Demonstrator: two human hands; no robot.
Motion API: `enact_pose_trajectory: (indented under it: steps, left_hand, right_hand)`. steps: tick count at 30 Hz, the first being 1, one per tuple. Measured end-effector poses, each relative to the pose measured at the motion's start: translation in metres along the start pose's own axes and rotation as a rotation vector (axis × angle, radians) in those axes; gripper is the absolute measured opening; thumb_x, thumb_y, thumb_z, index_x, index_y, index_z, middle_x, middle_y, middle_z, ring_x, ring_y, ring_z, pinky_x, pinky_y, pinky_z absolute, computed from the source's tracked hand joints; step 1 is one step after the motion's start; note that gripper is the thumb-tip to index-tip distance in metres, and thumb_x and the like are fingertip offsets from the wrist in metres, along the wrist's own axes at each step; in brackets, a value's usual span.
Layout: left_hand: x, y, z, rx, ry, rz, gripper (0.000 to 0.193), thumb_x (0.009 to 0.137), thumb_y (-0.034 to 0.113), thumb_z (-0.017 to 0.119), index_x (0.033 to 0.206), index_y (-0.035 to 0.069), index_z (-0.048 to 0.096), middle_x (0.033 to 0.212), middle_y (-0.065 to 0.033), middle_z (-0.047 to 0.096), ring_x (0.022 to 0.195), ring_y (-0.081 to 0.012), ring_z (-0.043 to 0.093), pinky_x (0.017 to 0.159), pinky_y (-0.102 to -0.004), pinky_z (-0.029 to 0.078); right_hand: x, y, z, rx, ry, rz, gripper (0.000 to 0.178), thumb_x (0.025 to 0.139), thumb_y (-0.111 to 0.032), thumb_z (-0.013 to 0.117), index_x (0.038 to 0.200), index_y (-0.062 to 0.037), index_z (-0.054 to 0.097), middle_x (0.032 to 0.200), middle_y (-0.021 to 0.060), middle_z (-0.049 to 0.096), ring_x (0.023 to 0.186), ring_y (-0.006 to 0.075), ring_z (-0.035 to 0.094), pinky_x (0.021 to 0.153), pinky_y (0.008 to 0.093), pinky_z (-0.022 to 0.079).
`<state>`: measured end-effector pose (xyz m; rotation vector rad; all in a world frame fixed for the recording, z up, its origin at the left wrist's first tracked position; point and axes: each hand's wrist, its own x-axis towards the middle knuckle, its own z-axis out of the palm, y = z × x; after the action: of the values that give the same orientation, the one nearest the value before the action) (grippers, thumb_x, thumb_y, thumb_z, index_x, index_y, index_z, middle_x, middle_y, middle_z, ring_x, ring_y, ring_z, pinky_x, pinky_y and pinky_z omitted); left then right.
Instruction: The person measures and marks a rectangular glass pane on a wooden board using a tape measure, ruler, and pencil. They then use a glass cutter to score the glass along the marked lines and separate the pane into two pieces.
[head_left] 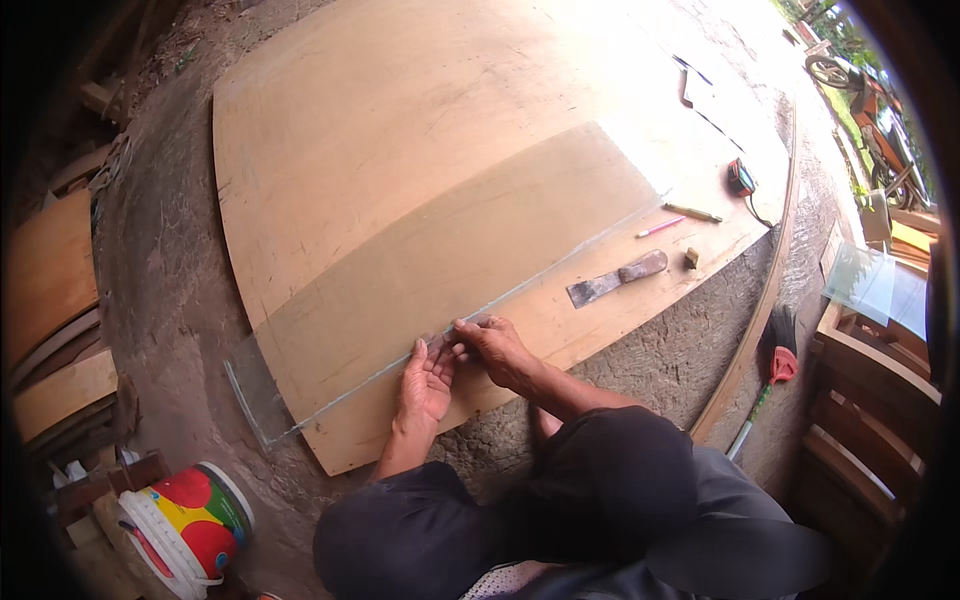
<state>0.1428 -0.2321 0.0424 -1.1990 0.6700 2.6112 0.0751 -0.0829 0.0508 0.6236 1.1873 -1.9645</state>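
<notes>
A large clear glass sheet lies on a plywood board, its left end jutting past the board's edge. Along the sheet's near edge my two hands meet. My left hand is turned palm up, its thumb and curled fingers closed at that edge. My right hand comes in from the right, fingers pinched together against the edge. Whatever lies between the fingertips is too small to make out. A worn putty knife rests on the board right of my hands, with a small yellowish block beside it.
A pink pencil, a pen-like tool and a tape measure lie on the board's right side. A red-headed brush and a wooden strip are on the ground. A colourful bucket stands lower left; glass pieces sit far right.
</notes>
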Motion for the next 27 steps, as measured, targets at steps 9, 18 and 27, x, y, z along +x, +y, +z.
enact_pose_trajectory:
  steps: [9, 18, 27]
  left_hand:
    - [0.009, -0.005, 0.003, -0.004, 0.018, 0.130, 0.038, 0.103, 0.028, 0.059, 0.125, -0.003, 0.055, 0.122, -0.0198, 0.066, 0.110, -0.0265, 0.067, 0.098, -0.0357, 0.055]
    - [0.008, -0.007, 0.005, -0.042, 0.018, 0.122, 0.033, 0.105, 0.029, 0.057, 0.119, -0.002, 0.058, 0.115, -0.0165, 0.067, 0.108, -0.0263, 0.067, 0.097, -0.0360, 0.055]
    - [0.007, -0.007, 0.008, -0.059, 0.040, 0.103, 0.030, 0.104, 0.027, 0.058, 0.117, 0.000, 0.059, 0.110, -0.0155, 0.069, 0.102, -0.0258, 0.068, 0.094, -0.0360, 0.054]
  right_hand:
    - [0.009, -0.004, 0.002, 0.031, 0.019, -0.036, 0.018, 0.099, -0.015, 0.065, 0.098, 0.0031, 0.066, 0.087, 0.0100, 0.071, 0.069, 0.0135, 0.065, 0.062, 0.0255, 0.054]
    - [0.010, -0.002, -0.002, 0.046, -0.026, -0.043, 0.018, 0.098, -0.015, 0.066, 0.099, 0.0025, 0.066, 0.090, 0.0108, 0.071, 0.075, 0.0161, 0.067, 0.067, 0.0282, 0.056]
    - [0.012, 0.000, -0.003, 0.048, -0.024, -0.076, 0.016, 0.098, -0.014, 0.067, 0.096, 0.0019, 0.065, 0.087, 0.0090, 0.070, 0.074, 0.0156, 0.067, 0.066, 0.0269, 0.056]
